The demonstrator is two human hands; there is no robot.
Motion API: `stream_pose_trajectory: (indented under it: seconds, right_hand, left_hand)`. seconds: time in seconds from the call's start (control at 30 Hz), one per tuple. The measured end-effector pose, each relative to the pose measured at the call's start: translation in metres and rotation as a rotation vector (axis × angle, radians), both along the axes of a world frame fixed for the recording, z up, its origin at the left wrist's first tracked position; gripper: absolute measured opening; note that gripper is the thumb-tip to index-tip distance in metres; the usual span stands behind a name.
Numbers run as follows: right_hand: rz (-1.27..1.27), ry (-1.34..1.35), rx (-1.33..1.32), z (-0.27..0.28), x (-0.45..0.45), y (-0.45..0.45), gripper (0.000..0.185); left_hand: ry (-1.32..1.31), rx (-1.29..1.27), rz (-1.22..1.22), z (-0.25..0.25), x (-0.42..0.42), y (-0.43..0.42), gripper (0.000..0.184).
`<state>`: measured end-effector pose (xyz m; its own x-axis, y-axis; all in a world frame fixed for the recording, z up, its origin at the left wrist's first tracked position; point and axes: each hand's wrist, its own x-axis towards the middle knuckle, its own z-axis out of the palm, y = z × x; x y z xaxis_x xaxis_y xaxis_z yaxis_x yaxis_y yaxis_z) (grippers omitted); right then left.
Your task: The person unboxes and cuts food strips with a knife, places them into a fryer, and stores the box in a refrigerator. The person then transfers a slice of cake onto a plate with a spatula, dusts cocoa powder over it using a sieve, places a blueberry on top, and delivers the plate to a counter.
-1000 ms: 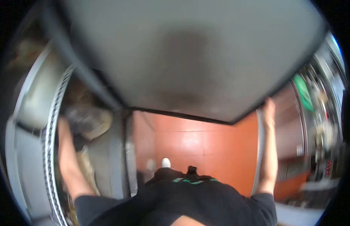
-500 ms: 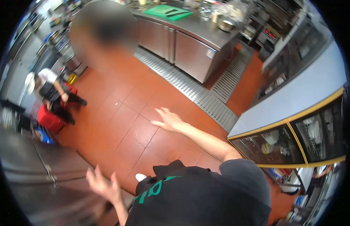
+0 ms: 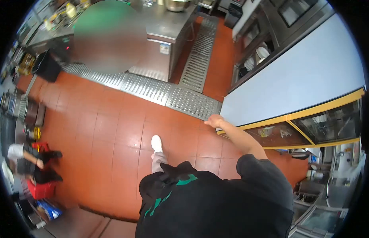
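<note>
I see the right hand (image 3: 215,120), partly curled, beside the yellow-edged cabinet (image 3: 291,89). Its grip, and the left hand's, I cannot tell.

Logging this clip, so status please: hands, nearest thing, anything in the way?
Left hand out of view. Right hand beside yellow-framed cabinet, contact unclear, nothing visibly held. Metal grating ahead; seated person leftward.

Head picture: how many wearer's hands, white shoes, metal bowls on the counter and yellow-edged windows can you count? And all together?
Right hand: 1
White shoe: 1
Metal bowl: 1
Yellow-edged windows: 2
Total: 5
</note>
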<state>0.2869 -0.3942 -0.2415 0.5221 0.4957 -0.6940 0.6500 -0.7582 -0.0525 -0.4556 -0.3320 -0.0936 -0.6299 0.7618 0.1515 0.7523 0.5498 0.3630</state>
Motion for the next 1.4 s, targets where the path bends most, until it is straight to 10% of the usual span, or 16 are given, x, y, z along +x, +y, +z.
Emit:
stream_pose_trajectory:
  seconds: [0.17, 0.33, 0.47, 0.53, 0.6, 0.83, 1.07, 1.13, 1.17, 1.4]
  right_hand:
    - [-0.196, 0.012, -0.051, 0.056, 0.019, 0.072, 0.046]
    - [-0.03, 0.037, -0.084, -0.055, 0.079, 0.001, 0.068]
    - [-0.314, 0.038, 0.046, -0.024, 0.158, -0.017, 0.083]
    - [-1.146, 0.479, 0.538, -0.01, 0.242, -0.017, 0.067]
    - [-1.324, 0.329, 1.001, -0.004, 0.351, -0.01, 0.018]
    - [-2.092, 0.027, 1.616, -0.066, 0.761, -0.087, 0.005]
    - [-2.553, -0.396, 1.53, -0.139, 0.908, -0.177, 0.026]
    - [-1.274, -0.531, 0.236, -0.201, 0.916, -0.237, 0.034]
    - [-1.024, -0.605, 0.002, -0.195, 0.916, -0.225, 0.034]
    - [-1.195, -0.596, 0.158, -0.149, 0.905, -0.205, 0.034]
  left_hand:
    - [-0.976, -0.173, -0.006, -0.047, 0.078, 0.202, 0.041]
    - [-0.939, -0.381, -0.648, -0.235, 0.341, 0.497, 0.041]
    - [-0.915, -0.589, -1.419, -0.098, 0.739, 0.437, 0.058]
    - [-1.045, -0.685, -1.523, -0.043, 0.838, 0.372, 0.05]
    - [-1.02, -0.69, -1.55, -0.058, 0.892, 0.338, 0.033]
    - [-1.292, -0.763, -0.144, -0.106, 0.96, 0.341, 0.039]
    - [-1.017, -0.451, 0.122, -0.082, 1.021, 0.363, 0.024]
    - [-1.049, -0.455, 0.084, -0.088, 1.023, 0.359, 0.02]
    - [-1.081, -0.433, 0.031, -0.089, 1.017, 0.359, 0.018]
    - [-0.983, -0.247, 0.169, -0.094, 1.009, 0.365, 0.017]
